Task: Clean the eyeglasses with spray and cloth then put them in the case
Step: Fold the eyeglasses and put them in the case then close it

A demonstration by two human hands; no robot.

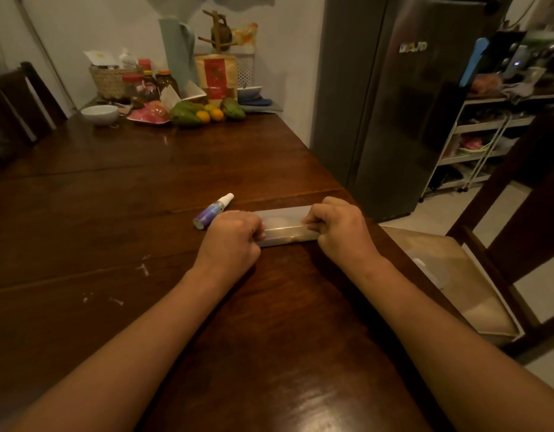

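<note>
A long translucent grey eyeglass case (285, 224) lies flat on the dark wooden table (145, 188) near its right edge. My left hand (233, 236) grips the case's left end with curled fingers. My right hand (338, 227) grips its right end, thumb and fingers pinched on the lid edge. A pale shape shows faintly through the case; I cannot make out the eyeglasses or the cloth. A small purple spray bottle (212, 211) with a white nozzle lies on its side just left of the case, beside my left hand.
At the table's far end stand a white bowl (100, 114), a woven basket (109, 81), bottles and fruit (204, 113). A grey refrigerator (403, 98) rises to the right. A cushioned chair (456, 282) sits beside the table's right edge, another dark chair (17, 104) far left.
</note>
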